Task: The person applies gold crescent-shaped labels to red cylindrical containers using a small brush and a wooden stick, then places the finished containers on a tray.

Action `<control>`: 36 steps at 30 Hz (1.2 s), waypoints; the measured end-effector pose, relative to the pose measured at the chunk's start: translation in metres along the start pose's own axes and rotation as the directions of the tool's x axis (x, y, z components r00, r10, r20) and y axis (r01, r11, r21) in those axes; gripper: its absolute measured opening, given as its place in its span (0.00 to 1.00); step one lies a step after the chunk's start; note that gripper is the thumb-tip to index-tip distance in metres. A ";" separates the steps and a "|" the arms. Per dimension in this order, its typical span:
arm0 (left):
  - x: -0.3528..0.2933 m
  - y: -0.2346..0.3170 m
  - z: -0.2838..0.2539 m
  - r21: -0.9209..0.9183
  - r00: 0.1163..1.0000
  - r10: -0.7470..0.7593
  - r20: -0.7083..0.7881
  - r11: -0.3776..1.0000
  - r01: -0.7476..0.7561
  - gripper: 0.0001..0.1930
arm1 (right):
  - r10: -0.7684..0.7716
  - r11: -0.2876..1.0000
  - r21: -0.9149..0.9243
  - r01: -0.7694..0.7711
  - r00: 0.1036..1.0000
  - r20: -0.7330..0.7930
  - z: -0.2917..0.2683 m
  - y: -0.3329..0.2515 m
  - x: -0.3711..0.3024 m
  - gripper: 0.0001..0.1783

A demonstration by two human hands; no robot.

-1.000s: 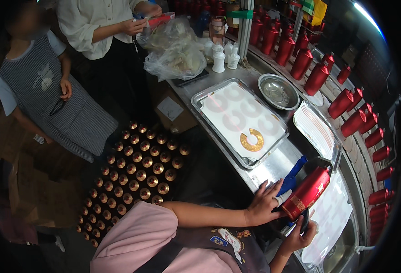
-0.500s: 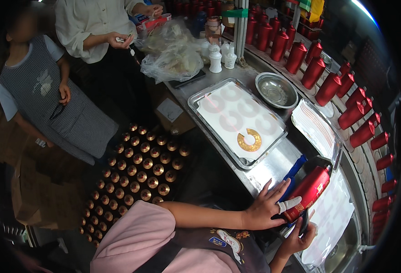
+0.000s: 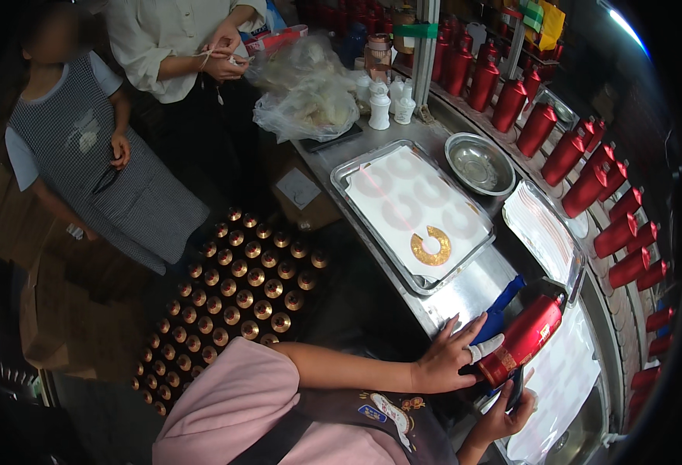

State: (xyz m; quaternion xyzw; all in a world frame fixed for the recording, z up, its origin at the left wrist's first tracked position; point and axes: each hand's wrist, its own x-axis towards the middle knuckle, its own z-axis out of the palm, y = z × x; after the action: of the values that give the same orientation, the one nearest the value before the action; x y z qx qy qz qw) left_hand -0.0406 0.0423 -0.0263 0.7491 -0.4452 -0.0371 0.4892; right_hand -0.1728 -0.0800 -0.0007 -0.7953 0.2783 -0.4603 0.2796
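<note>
Red bottle (image 3: 523, 339), one: tilted, over the surface (image 3: 474, 280), beside a blue item (image 3: 502, 304); left hand (image 3: 451, 358), fingers spread, wrapped finger against bottle; right hand (image 3: 509, 417), fingers bent by a dark piece (image 3: 517, 392) at bottle's lower end, grip hard to tell

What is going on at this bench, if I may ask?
The person's left hand rests against a red bottle near its base, while the right hand grips a dark object beside that end. A gold C-shaped piece lies on a white sheet in a metal tray. More red bottles stand to the right. A co-worker in a white shirt holds something small; another in a checked apron stands by.
</note>
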 end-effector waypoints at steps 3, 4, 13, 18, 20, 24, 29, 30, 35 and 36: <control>-0.001 -0.003 0.002 -0.013 0.999 -0.042 0.013 0.999 0.043 0.25 | -0.078 0.996 -0.043 0.077 0.997 -0.022 -0.001 0.001 0.001 0.10; -0.001 -0.004 0.002 -0.016 0.998 -0.057 0.019 0.998 0.057 0.23 | -0.075 0.996 -0.051 0.074 0.997 -0.010 -0.001 0.001 0.000 0.10; -0.002 0.003 0.001 -0.003 0.999 -0.041 0.023 0.999 0.041 0.27 | -0.069 0.995 -0.070 0.068 0.998 -0.007 -0.002 -0.013 0.005 0.10; -0.006 0.015 -0.001 -0.065 0.993 0.082 -0.083 0.994 -0.088 0.33 | -0.107 0.991 -0.084 0.101 0.992 -0.067 -0.002 -0.017 0.004 0.13; -0.008 0.018 -0.002 -0.097 0.986 0.134 -0.102 0.985 -0.144 0.31 | -0.065 0.997 -0.039 0.063 0.997 -0.041 -0.002 -0.013 0.003 0.11; -0.010 0.022 -0.005 -0.017 0.985 0.130 -0.117 0.991 -0.133 0.32 | -0.019 1.000 0.008 0.019 0.999 0.025 -0.004 -0.005 0.003 0.09; -0.007 0.018 -0.010 0.082 0.993 0.117 -0.027 0.990 -0.115 0.34 | -0.047 0.999 0.011 0.047 0.999 0.027 -0.013 -0.008 0.008 0.07; -0.007 0.016 -0.011 0.090 0.993 0.116 -0.018 0.989 -0.114 0.35 | 0.037 0.999 0.001 -0.037 0.999 0.033 -0.015 -0.009 0.009 0.07; -0.002 0.007 -0.009 0.121 0.998 0.064 0.005 0.991 -0.064 0.34 | 0.108 0.988 0.110 -0.112 0.993 0.044 -0.031 -0.016 0.018 0.07; -0.001 0.005 -0.009 0.156 0.998 0.063 0.002 0.986 -0.063 0.34 | 0.101 0.980 0.162 -0.113 0.992 0.082 -0.032 -0.017 0.020 0.07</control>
State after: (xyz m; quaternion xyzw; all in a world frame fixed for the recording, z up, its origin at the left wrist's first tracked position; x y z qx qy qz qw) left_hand -0.0401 0.0485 -0.0186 0.7708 -0.4694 0.0145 0.4306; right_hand -0.1897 -0.0883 0.0365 -0.7694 0.2710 -0.4369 0.3792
